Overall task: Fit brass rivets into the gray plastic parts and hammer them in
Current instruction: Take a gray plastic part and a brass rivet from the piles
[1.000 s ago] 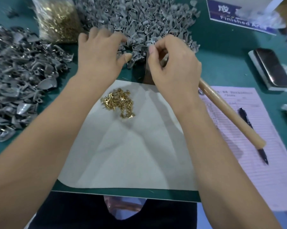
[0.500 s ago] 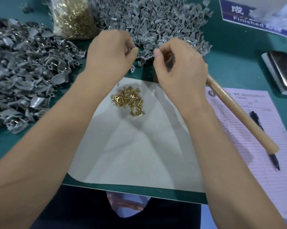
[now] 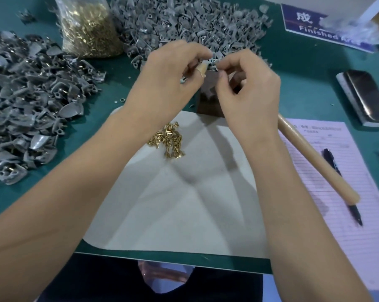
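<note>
1. Both hands met over the far edge of the white mat (image 3: 184, 214), where the left hand (image 3: 169, 83) and the right hand (image 3: 247, 92) pinched a single gray plastic part (image 3: 214, 59) between curled fingertips, just above a dark block (image 3: 208, 101).
2. Whether a rivet already sat in that part could not be told; the fingers hid the seat, and the step in hand appeared to be the fitting.
3. A small heap of loose brass rivets (image 3: 169, 140) lay on the mat under the left wrist, and a full clear bag of rivets (image 3: 88, 29) stood at the back of the green table (image 3: 304, 83).
4. A large far pile of gray parts (image 3: 184, 20) lay behind the hands, apparently the supply waiting to be worked.
5. A second left pile of parts (image 3: 27, 101) spread across the table's left side; glints of metal in it suggested finished pieces, though that remained a judgement.
6. The hammer (image 3: 315, 158) rested untouched on the pink form (image 3: 347, 203) beside a pen (image 3: 341, 184), so the striking of this piece was not yet done.
7. With both piles large, the job looked somewhere midway, much fitting and hammering left.
</note>
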Demonstrator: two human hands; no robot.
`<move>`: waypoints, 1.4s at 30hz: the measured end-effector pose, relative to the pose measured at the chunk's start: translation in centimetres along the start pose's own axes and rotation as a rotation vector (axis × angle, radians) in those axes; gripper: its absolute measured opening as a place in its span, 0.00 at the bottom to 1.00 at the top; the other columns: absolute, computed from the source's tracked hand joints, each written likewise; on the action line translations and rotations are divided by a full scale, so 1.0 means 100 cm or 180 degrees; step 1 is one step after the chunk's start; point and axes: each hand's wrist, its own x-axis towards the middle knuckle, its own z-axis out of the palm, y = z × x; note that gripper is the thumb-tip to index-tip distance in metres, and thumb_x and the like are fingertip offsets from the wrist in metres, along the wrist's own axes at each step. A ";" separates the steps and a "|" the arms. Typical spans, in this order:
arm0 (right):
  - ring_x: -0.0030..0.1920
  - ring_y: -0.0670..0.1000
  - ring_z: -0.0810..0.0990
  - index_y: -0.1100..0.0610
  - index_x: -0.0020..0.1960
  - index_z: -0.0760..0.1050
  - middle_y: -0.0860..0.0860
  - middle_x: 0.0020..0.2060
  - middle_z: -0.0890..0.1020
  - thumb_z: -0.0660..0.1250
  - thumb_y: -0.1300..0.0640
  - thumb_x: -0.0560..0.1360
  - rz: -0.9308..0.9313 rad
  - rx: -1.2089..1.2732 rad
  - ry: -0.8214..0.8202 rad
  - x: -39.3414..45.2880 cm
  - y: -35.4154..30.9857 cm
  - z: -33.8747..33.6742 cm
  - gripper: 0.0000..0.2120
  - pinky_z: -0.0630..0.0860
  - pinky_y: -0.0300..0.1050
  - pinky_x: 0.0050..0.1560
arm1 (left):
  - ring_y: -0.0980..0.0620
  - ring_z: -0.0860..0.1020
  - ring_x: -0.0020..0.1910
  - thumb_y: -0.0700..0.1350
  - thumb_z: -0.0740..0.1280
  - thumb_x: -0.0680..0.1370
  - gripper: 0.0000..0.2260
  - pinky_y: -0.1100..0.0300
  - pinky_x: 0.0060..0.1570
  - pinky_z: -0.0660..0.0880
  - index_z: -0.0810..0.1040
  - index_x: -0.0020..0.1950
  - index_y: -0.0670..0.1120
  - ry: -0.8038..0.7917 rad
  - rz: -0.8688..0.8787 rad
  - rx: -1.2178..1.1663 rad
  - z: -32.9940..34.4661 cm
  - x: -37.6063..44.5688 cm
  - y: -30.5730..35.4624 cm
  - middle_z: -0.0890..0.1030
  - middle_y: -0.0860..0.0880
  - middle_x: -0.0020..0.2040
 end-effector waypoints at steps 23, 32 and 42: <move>0.46 0.46 0.82 0.50 0.46 0.85 0.44 0.42 0.85 0.71 0.52 0.76 0.0030 0.0307 -0.0029 0.000 0.005 -0.006 0.05 0.77 0.51 0.48 | 0.53 0.83 0.41 0.46 0.69 0.81 0.07 0.59 0.41 0.80 0.77 0.57 0.46 0.0021 -0.0754 -0.1756 0.013 0.000 -0.003 0.83 0.51 0.43; 0.43 0.45 0.81 0.52 0.48 0.85 0.44 0.43 0.85 0.71 0.55 0.77 0.0184 0.0556 -0.0066 0.001 0.008 -0.005 0.04 0.78 0.50 0.47 | 0.61 0.80 0.52 0.45 0.66 0.80 0.19 0.64 0.57 0.77 0.76 0.72 0.49 -0.0483 -0.0487 -0.1327 0.007 0.000 0.001 0.81 0.48 0.55; 0.44 0.42 0.83 0.56 0.57 0.84 0.48 0.43 0.86 0.72 0.63 0.76 0.0385 0.1004 -0.0315 0.005 0.015 -0.009 0.11 0.77 0.38 0.46 | 0.64 0.79 0.56 0.46 0.67 0.83 0.12 0.68 0.58 0.72 0.82 0.65 0.48 -0.0197 -0.0427 -0.0883 0.014 -0.002 -0.004 0.82 0.57 0.55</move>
